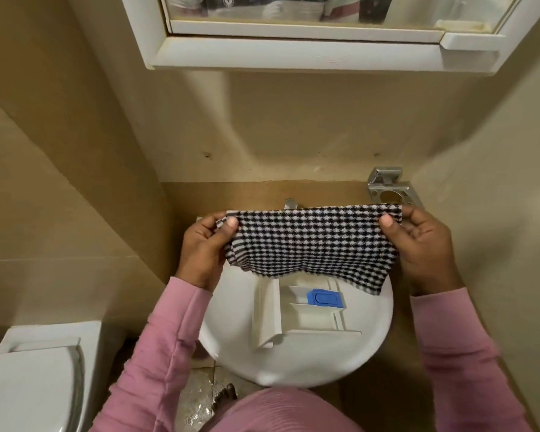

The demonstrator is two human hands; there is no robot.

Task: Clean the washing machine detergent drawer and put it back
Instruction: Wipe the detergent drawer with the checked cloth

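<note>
A black-and-white checked cloth (312, 241) is stretched out flat above the sink. My left hand (205, 251) pinches its left top corner and my right hand (424, 247) pinches its right top corner. Below the cloth, the white detergent drawer (296, 319) lies in the white sink basin (231, 347). The drawer has a blue insert (326, 298) near its middle. The cloth hides the drawer's far end.
A tap (290, 203) peeks out behind the cloth. A chrome holder (387, 188) is fixed to the wall at the right. A white mirror cabinet (309, 35) hangs overhead. A white toilet (35, 375) stands at the lower left. Walls close in on both sides.
</note>
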